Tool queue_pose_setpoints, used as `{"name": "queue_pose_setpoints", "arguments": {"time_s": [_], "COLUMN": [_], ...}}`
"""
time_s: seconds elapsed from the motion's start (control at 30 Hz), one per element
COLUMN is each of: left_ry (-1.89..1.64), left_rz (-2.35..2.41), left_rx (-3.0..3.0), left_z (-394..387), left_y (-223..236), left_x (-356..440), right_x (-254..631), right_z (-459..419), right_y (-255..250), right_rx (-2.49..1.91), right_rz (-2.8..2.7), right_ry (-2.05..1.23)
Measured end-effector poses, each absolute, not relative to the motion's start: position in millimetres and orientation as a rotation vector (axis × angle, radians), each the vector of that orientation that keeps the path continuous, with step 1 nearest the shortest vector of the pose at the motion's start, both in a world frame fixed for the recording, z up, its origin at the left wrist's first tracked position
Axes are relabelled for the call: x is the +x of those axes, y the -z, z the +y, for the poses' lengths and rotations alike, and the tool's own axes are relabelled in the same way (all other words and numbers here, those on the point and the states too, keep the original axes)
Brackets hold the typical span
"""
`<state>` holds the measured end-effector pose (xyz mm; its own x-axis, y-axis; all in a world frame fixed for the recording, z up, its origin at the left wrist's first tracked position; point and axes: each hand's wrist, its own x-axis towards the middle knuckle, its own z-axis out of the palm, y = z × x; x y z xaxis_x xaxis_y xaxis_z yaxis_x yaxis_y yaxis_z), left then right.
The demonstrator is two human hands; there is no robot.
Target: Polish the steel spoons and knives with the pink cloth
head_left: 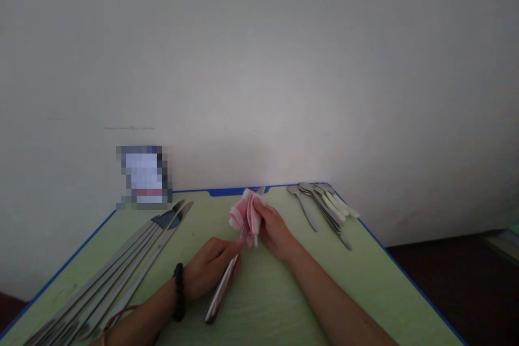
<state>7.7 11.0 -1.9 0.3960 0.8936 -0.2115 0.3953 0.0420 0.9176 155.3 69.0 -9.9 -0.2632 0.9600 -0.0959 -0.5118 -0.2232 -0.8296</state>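
Observation:
A table knife [219,292] slants up from the lower middle of the view, its shiny handle nearest me. My left hand [214,262] is closed around it where the handle meets the blade. A pink and white cloth [248,216] is folded around the blade, with the knife's tip showing just beyond it. Holding the cloth against the blade is my right hand [273,224], fingers closed on the fabric. The cloth hides most of the blade.
Several table knives [117,275] lie side by side on the left of the green table [259,303]. At the back right are several spoons [324,205], some with white handles. A blurred-out upright object [144,173] stands at the back left, near the wall [259,65].

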Motion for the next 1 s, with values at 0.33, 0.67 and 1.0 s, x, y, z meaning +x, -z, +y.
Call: {"name": "queue_pose_setpoints", "arguments": {"time_s": [0.33, 0.67, 1.0], "left_ry": [-0.559, -0.550, -0.543], "left_rz": [1.162, 1.174, 1.060], "left_rx": [1.526, 1.575, 1.652], "left_z": [10.8, 13.0, 12.5], "left_y": [4.9, 4.4, 4.8], "left_x": [7.8, 6.5, 4.0], "right_x": [154.7, 154.5, 157.1], "right_z": [71.0, 70.2, 79.3], "right_y": [12.1, 15.3, 8.5], "right_rx": [-0.799, -0.836, -0.618], "right_rz": [-0.855, -0.968, -0.412], "right_ry": [-1.706, -1.695, -1.810]}}
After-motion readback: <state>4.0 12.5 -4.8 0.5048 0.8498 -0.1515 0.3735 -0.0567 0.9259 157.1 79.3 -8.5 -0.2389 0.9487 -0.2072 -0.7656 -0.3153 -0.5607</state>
